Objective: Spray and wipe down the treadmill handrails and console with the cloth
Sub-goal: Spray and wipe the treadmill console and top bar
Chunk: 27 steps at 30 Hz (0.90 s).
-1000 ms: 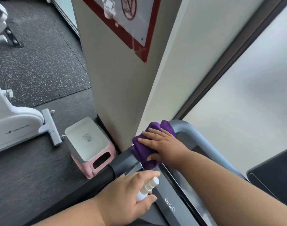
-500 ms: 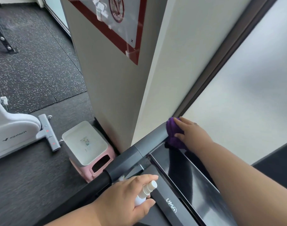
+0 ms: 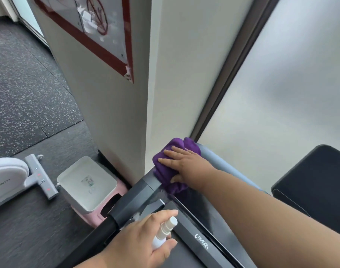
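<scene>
Right grip (image 3: pixel 186 165) presses cloth (image 3: pixel 165 171), apparently flat-fingered, on handrail (image 3: pixel 213 157).

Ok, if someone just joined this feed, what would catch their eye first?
The purple cloth, pressed by the right hand onto the treadmill's top rail corner beside the pillar. Then the left hand gripping a small white spray bottle over the console.

The treadmill console (image 3: pixel 196 236) bears "UMA"; the white machine (image 3: pixel 4 180) reads "MERACH".
</scene>
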{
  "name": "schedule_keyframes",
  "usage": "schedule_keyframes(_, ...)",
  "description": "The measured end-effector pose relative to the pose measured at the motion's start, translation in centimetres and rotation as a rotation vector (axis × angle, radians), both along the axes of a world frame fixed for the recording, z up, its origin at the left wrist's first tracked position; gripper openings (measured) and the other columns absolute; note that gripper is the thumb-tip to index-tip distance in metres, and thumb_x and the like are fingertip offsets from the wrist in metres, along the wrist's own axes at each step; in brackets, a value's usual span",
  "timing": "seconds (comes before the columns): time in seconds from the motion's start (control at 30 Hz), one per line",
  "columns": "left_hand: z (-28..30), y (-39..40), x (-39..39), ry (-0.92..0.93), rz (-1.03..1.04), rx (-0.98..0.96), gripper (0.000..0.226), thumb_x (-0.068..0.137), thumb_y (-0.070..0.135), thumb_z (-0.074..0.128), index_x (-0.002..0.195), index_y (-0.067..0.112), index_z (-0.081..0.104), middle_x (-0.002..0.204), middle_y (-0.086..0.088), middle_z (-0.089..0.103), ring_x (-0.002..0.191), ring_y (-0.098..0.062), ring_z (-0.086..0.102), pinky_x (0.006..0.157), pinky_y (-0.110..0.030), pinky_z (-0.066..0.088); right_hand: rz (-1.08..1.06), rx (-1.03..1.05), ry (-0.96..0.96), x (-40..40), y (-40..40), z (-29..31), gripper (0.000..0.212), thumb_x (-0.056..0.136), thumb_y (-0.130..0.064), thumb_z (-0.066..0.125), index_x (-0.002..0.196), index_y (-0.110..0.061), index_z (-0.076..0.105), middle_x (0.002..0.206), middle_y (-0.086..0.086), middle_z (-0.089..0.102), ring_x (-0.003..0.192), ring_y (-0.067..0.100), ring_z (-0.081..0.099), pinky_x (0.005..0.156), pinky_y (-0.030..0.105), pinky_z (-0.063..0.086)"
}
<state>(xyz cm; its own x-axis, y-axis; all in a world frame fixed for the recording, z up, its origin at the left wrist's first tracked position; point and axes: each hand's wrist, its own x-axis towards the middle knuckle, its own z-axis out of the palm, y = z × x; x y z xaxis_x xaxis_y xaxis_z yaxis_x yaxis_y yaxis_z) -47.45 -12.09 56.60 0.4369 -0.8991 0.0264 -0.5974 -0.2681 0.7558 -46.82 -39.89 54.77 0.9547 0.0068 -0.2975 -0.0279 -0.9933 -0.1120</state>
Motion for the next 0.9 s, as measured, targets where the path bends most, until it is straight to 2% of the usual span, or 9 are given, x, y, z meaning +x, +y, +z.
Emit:
schedule_keyframes(0.1, -0.2, -0.3, 0.0, 0.010, -0.018, 0.000, 0.067, 0.076, 0.065, 0.056, 0.127, 0.077, 0.014, 0.093, 0.039, 0.060, 0.084, 0.011, 0.060, 0.081, -0.015, 0.050, -0.339, -0.019, 0.020, -1.7, -3.5, 1.2, 0.075, 0.094, -0.045, 0.060, 0.156, -0.041, 0.018, 0.166, -0.009, 0.011, 0.152, 0.018, 0.011, 0.121, 0.039, 0.017)
schedule_keyframes(0.2, -0.1, -0.8, 0.0, 0.001, -0.053, 0.005, 0.068, 0.077, 0.060, 0.059, 0.129, 0.074, 0.017, 0.087, 0.041, 0.058, 0.081, 0.018, 0.056, 0.077, -0.007, 0.046, -0.600, 0.055, -0.029, -3.6, -5.1, 1.8, 0.069, 0.095, -0.047, 0.057, 0.155, -0.041, 0.023, 0.159, -0.012, 0.027, 0.140, 0.023, 0.035, 0.109, 0.039, 0.038)
schedule_keyframes(0.3, -0.1, -1.1, -0.1, 0.011, -0.093, 0.035, 0.067, 0.078, 0.066, 0.053, 0.127, 0.077, 0.009, 0.107, 0.048, 0.052, 0.093, 0.022, 0.052, 0.085, -0.004, 0.040, -0.707, 0.071, -0.070, -5.5, -4.7, 1.6, 0.065, 0.095, -0.048, 0.055, 0.153, -0.039, 0.028, 0.148, -0.011, 0.041, 0.130, 0.024, 0.044, 0.100, 0.039, 0.044)
schedule_keyframes(0.43, 1.1, -2.4, -0.4, 0.006, -0.146, 0.064, 0.066, 0.078, 0.061, 0.054, 0.126, 0.077, 0.012, 0.108, 0.058, 0.041, 0.095, 0.032, 0.042, 0.083, 0.008, 0.028, -0.794, 0.060, -0.109, -9.0, -4.6, 1.9, 0.057, 0.096, -0.047, 0.054, 0.149, -0.038, 0.036, 0.140, -0.010, 0.050, 0.125, 0.024, 0.048, 0.099, 0.036, 0.043)
schedule_keyframes(0.5, 1.6, -2.8, -0.6, -0.070, -0.142, 0.040, 0.063, 0.078, 0.054, 0.059, 0.133, 0.061, 0.029, 0.094, 0.056, 0.047, 0.091, 0.038, 0.036, 0.079, 0.012, 0.023, -0.841, 0.072, -0.120, -10.8, -4.7, 2.2, 0.055, 0.096, -0.045, 0.055, 0.148, -0.040, 0.038, 0.141, -0.011, 0.051, 0.127, 0.023, 0.048, 0.100, 0.037, 0.043)
schedule_keyframes(0.53, 1.6, -3.0, -0.6, -0.071, -0.149, 0.034, 0.062, 0.079, 0.053, 0.059, 0.134, 0.056, 0.031, 0.091, 0.054, 0.048, 0.093, 0.037, 0.036, 0.079, 0.012, 0.022, -0.863, 0.075, -0.125, -11.7, -4.8, 2.3, 0.054, 0.096, -0.045, 0.055, 0.148, -0.041, 0.039, 0.141, -0.012, 0.051, 0.128, 0.022, 0.048, 0.101, 0.037, 0.042)
schedule_keyframes(0.63, 1.6, -3.5, -1.0, -0.006, -0.240, 0.041, 0.064, 0.082, 0.057, 0.053, 0.131, 0.066, 0.013, 0.111, 0.054, 0.042, 0.097, 0.028, 0.044, 0.083, 0.006, 0.029, -0.912, 0.072, -0.151, -13.4, -4.7, 2.4, 0.053, 0.096, -0.044, 0.057, 0.147, -0.040, 0.042, 0.142, -0.012, 0.052, 0.127, 0.020, 0.049, 0.099, 0.033, 0.042)
schedule_keyframes(0.8, 1.3, -3.1, -1.2, 0.019, -0.219, 0.033, 0.066, 0.081, 0.053, 0.059, 0.131, 0.070, 0.020, 0.106, 0.049, 0.049, 0.092, 0.025, 0.050, 0.081, 0.005, 0.033, -0.895, 0.087, -0.162, -12.6, -4.3, 2.0, 0.054, 0.095, -0.047, 0.056, 0.146, -0.039, 0.042, 0.138, -0.013, 0.052, 0.122, 0.022, 0.051, 0.096, 0.035, 0.044)
schedule_keyframes(0.9, 0.7, -2.3, -1.0, 0.020, -0.189, 0.044, 0.067, 0.081, 0.054, 0.059, 0.129, 0.074, 0.018, 0.108, 0.044, 0.053, 0.095, 0.022, 0.053, 0.082, 0.005, 0.034, -0.794, -0.012, -0.155, -9.7, -3.6, 1.1, 0.061, 0.093, -0.051, 0.056, 0.148, -0.036, 0.036, 0.146, -0.009, 0.045, 0.130, 0.025, 0.044, 0.099, 0.040, 0.044)
